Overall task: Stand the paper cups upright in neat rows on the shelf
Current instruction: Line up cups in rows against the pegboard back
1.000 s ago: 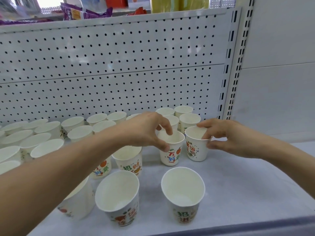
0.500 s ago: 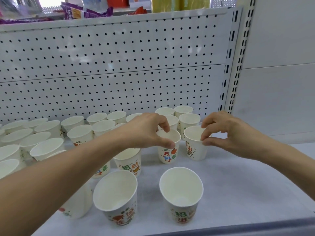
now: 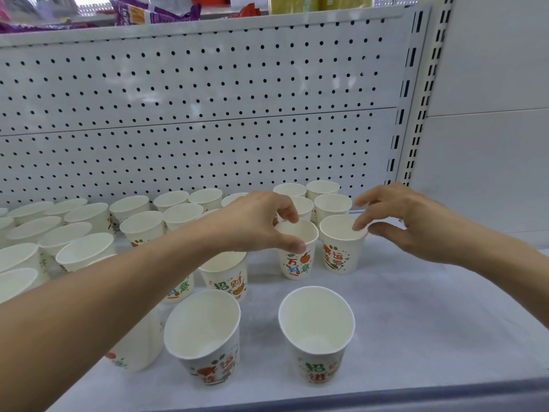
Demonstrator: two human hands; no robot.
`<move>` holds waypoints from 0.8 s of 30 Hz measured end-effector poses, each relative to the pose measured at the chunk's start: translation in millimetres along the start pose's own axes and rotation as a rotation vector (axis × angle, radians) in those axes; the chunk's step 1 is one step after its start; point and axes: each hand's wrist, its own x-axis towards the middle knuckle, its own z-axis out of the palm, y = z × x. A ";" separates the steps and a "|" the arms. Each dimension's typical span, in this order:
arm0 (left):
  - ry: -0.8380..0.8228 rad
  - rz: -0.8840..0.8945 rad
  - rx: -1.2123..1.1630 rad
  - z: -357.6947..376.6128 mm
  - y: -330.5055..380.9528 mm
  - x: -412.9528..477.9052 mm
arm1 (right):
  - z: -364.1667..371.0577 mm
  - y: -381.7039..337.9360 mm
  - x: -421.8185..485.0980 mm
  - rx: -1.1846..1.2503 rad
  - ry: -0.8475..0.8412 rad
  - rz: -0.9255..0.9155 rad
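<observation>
- Left hand (image 3: 258,224): thumb (image 3: 292,244) and curled fingers pinch the rim of a paper cup (image 3: 297,258) from above. The cup stands upright on the shelf (image 3: 430,322), 3rd in its file out from the pegboard (image 3: 208,129).
- Right hand (image 3: 413,224): the index fingertip (image 3: 360,226) sits just inside the rim of a second cup (image 3: 341,251) and the thumb just outside it. Whether the 2 actually clamp the rim cannot be told.
- The second cup stands upright just beside the first, on the side toward the pegboard's right edge.
- Against the pegboard, more cups (image 3: 142,227) stand mouth-up in rows running toward its left end.
- Farthest from the pegboard, 2 front cups (image 3: 316,331) stand mouth-up, apart from each other.
- Above the pegboard lie snack packets (image 3: 154,13).
</observation>
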 end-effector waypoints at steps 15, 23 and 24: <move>0.033 -0.018 0.013 2.8 2.9 -7.3 | 14.0 -11.2 -8.0 -0.073 0.084 -0.033; 0.151 -0.019 -0.116 -17.9 13.3 -51.8 | 9.9 -51.3 -28.3 0.313 0.107 -0.044; 0.172 -0.014 -0.134 -19.9 15.7 -65.3 | 10.1 -60.2 -32.6 0.386 0.085 -0.070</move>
